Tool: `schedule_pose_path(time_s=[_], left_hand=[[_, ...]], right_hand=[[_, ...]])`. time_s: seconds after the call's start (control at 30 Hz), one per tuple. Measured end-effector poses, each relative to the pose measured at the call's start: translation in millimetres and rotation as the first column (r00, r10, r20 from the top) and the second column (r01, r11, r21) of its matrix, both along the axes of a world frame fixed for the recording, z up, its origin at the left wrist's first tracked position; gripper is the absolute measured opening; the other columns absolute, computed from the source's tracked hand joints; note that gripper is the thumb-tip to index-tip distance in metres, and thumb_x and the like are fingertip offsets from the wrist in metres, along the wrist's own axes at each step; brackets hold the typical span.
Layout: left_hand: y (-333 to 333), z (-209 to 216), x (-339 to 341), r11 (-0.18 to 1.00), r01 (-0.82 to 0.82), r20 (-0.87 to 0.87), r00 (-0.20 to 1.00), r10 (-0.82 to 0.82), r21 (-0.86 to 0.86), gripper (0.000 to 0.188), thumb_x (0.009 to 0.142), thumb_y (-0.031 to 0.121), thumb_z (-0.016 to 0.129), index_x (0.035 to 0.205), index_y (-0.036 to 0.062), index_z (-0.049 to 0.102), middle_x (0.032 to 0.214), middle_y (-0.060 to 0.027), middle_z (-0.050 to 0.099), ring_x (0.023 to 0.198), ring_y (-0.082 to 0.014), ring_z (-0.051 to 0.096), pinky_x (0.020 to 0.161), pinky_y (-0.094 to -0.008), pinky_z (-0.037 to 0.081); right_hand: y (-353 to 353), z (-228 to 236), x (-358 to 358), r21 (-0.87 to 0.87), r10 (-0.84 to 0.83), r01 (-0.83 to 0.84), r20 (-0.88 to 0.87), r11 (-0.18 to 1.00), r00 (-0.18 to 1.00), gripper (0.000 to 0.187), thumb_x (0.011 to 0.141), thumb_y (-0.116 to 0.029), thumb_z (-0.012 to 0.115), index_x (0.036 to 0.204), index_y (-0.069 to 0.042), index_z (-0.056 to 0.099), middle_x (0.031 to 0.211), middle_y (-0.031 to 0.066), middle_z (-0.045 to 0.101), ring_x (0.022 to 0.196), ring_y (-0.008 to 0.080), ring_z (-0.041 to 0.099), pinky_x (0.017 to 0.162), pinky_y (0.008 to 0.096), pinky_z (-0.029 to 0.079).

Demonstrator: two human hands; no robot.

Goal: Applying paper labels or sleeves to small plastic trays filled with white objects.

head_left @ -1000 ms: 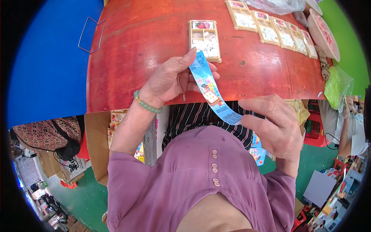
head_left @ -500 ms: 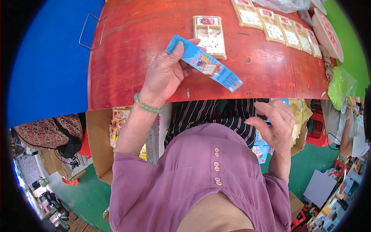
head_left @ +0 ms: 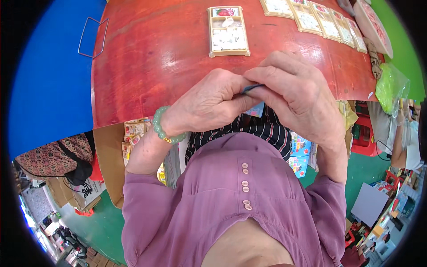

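Observation:
A flat blue printed cardboard sleeve [head_left: 255, 110] is between my two hands, mostly hidden by my fingers. Its thin folded edge shows between my fingertips, and a blue part hangs below them. My left hand [head_left: 209, 100], with a green bead bracelet [head_left: 163, 124] at the wrist, pinches one side. Fingers of my right hand [head_left: 300, 95] are closed on the other side. Just beyond my hands, on the red table, lies a cream plastic tray [head_left: 229, 53] with small white pieces and a picture card in its compartments.
Similar filled trays [head_left: 310, 31] stand in a row at the far right, beside a pale bowl [head_left: 388, 50] of pink pieces. A green plastic bag [head_left: 387, 95] hangs at the table's right edge. An open cardboard box [head_left: 108, 164] holds small packs below left; blue packs [head_left: 299, 153] sit below right.
My right hand has come up from beside my body and taken hold of the blue sleeve. My left hand has moved lower, and the sleeve has turned edge-on. The view has shifted slightly.

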State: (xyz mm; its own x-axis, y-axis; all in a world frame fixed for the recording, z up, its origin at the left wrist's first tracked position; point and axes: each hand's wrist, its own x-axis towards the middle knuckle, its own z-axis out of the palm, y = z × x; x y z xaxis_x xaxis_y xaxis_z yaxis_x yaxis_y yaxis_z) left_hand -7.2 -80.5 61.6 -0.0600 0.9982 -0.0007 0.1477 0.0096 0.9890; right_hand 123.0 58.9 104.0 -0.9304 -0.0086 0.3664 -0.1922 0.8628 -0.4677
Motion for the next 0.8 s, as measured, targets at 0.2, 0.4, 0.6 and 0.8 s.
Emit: schedule_pose_path(time_s=[0.2, 0.4, 0.6, 0.8], left_hand=[[2.8, 1.9, 2.7, 0.998, -0.03, 0.365, 0.931, 0.006, 0.061, 0.021, 0.09, 0.006, 0.059, 0.11, -0.0019, 0.063, 0.091, -0.0015, 0.065, 0.084, -0.0052, 0.056, 0.074, -0.0228, 0.048], [11.2, -27.2, -27.3, 0.963, -0.147, 0.425, 0.904, 0.038, 0.226, 0.056, 0.087, 0.027, 0.061, 0.132, -0.0031, 0.046, 0.12, -0.0134, 0.059, 0.106, -0.02, 0.059, 0.093, -0.0322, 0.044], [-3.4, -47.2, -19.8, 0.982, -0.016, 0.623, 0.774, -0.109, 0.191, 0.081, 0.088, 0.064, 0.046, 0.135, -0.002, 0.041, 0.129, -0.0102, 0.053, 0.116, -0.0177, 0.052, 0.098, -0.0327, 0.041], [-21.7, -50.9, 13.7, 0.989, -0.147, 0.673, 0.731, 0.113, -0.005, 0.059, 0.091, 0.04, 0.06, 0.129, -0.0018, 0.045, 0.116, -0.0119, 0.058, 0.099, -0.0153, 0.062, 0.086, -0.0301, 0.051]], right_hand=[[-3.4, 6.0, 1.6, 0.238, -0.037, 0.082, -0.189, 0.968, 0.981, 0.016, 0.07, -0.002, 0.069, 0.085, -0.005, 0.065, 0.073, 0.0055, 0.057, 0.069, 0.0246, 0.057, 0.062, 0.0343, 0.044], [-6.5, 24.9, 21.5, 0.138, -0.131, 0.185, -0.33, 0.973, 0.935, 0.016, 0.067, 0.005, 0.07, 0.08, 0.0, 0.064, 0.072, 0.0067, 0.059, 0.066, 0.0196, 0.054, 0.061, 0.028, 0.041], [0.8, 25.5, 27.1, -0.206, -0.422, 0.38, -0.228, 0.902, 0.878, 0.01, 0.074, 0.005, 0.07, 0.079, 0.004, 0.061, 0.073, 0.0036, 0.056, 0.07, 0.0115, 0.05, 0.065, 0.0227, 0.039], [11.7, 15.0, 25.9, -0.248, -0.525, 0.479, -0.17, 0.842, 0.834, 0.009, 0.08, 0.001, 0.069, 0.081, 0.005, 0.062, 0.073, -0.0001, 0.054, 0.072, 0.008, 0.048, 0.068, 0.0206, 0.038]])
